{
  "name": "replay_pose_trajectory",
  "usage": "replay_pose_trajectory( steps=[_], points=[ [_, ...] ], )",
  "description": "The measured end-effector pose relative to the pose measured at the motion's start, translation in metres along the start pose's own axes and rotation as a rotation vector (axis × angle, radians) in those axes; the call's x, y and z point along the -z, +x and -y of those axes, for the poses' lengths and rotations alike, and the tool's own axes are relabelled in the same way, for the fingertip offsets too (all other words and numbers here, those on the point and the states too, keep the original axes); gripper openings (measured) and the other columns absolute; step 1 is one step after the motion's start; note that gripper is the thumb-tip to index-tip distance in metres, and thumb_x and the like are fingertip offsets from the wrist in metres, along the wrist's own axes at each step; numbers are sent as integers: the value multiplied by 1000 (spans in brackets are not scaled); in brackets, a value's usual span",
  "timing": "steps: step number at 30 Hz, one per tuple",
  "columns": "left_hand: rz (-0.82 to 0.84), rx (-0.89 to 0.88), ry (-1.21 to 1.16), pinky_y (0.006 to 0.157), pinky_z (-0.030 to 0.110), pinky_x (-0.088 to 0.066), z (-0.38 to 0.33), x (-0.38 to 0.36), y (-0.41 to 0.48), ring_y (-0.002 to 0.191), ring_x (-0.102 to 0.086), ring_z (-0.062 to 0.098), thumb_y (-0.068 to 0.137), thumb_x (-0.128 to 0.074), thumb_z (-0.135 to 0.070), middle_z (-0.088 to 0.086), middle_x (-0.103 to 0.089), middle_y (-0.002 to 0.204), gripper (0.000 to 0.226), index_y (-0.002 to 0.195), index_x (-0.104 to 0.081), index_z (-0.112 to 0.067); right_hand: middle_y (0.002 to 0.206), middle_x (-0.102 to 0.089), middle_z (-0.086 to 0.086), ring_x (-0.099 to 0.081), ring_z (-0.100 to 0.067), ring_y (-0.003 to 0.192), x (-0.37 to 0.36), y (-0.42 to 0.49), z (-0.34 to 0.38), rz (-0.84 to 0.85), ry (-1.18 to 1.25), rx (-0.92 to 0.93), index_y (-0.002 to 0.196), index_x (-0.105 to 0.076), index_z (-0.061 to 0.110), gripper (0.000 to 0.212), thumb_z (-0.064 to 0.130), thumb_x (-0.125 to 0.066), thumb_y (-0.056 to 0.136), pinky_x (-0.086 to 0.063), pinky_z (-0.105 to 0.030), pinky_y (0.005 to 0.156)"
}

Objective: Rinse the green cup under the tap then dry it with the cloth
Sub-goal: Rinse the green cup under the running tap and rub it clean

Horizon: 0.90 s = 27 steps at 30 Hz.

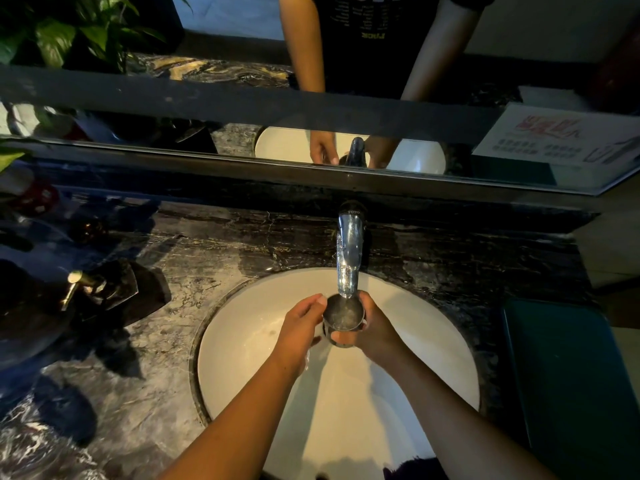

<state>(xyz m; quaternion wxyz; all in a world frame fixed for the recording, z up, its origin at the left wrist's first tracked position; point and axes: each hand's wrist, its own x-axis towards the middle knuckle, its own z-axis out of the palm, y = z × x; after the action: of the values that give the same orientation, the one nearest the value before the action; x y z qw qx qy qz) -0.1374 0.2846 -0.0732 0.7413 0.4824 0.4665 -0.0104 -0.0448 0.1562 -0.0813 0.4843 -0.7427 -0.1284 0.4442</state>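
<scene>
The cup (pixel 343 315) looks dark and metallic in this light and stands upright over the white sink (pixel 242 341), right under the chrome tap (pixel 349 251). Water runs from the spout into the cup. My right hand (pixel 372 329) grips the cup from the right and below. My left hand (pixel 299 327) holds its left side, thumb on the rim. A dark cloth (pixel 412 467) shows at the sink's near edge, partly cut off by the frame.
Dark marble counter (pixel 180 258) surrounds the sink. A black soap dispenser with a gold pump (pixel 86 284) stands at left, plants (pixel 62 32) behind it. A teal tray-like thing (pixel 568 375) lies at right. A mirror (pixel 242 140) runs along the back wall.
</scene>
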Motion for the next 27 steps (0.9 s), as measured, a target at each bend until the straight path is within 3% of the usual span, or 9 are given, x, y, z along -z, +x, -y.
replay_pose_trajectory(
  steps=[4, 7, 11, 14, 17, 22, 27],
  points=[
    [1, -4, 23, 94, 43, -46, 1, 4, 1, 110, -58, 13, 100, -59, -41, -9, -65, 121, 20, 118, -64, -34, 122, -67, 3, -65, -16, 113, 1, -3, 0, -2, -14, 7, 125, -52, 35, 75, 26, -84, 57, -57, -24, 79],
    [15, -5, 24, 93, 43, -46, 1, 3, 1, 105, -59, 10, 101, -57, -38, -7, -66, 120, 17, 116, -65, -33, 122, -67, 4, -65, -16, 115, 4, -5, 0, 21, -20, -5, 125, -53, 35, 77, 29, -85, 56, -58, -28, 86],
    [17, 5, 35, 91, 41, -47, 5, 2, 1, 111, -60, 17, 102, -57, -35, -2, -66, 125, 29, 128, -65, -26, 126, -67, 1, -64, -20, 118, 5, -3, -2, 49, -4, -49, 126, -55, 35, 77, 37, -86, 55, -59, -30, 84],
    [24, 19, 63, 83, 34, -51, 8, 5, 1, 114, -61, 21, 102, -56, -32, 1, -67, 127, 27, 126, -67, -26, 126, -68, -1, -64, -22, 121, 1, -1, -8, 65, 11, -108, 123, -57, 33, 75, 39, -87, 55, -54, -46, 104],
    [42, 68, 97, 90, 38, -47, 10, 8, 1, 116, -58, 25, 103, -55, -35, -2, -67, 124, 25, 124, -67, -28, 129, -67, -4, -62, -27, 124, -4, 0, -13, 61, 28, -179, 119, -57, 32, 67, 37, -86, 59, -48, -52, 111],
    [92, 141, 108, 98, 43, -53, 15, 11, -3, 109, -64, 26, 100, -54, -49, 4, -72, 115, 33, 114, -71, -25, 137, -59, -11, -60, -31, 127, -13, -4, -19, 18, 141, -296, 142, -42, 21, 67, 25, -80, 87, -54, -47, 104],
    [156, 243, 175, 87, 40, -57, 14, 18, -9, 106, -66, 29, 99, -51, -57, 6, -67, 118, 37, 114, -66, -27, 144, -54, -14, -59, -34, 127, -20, -15, -31, -3, 251, -374, 152, -33, 18, 74, 32, -74, 92, -55, -49, 102]
  ],
)
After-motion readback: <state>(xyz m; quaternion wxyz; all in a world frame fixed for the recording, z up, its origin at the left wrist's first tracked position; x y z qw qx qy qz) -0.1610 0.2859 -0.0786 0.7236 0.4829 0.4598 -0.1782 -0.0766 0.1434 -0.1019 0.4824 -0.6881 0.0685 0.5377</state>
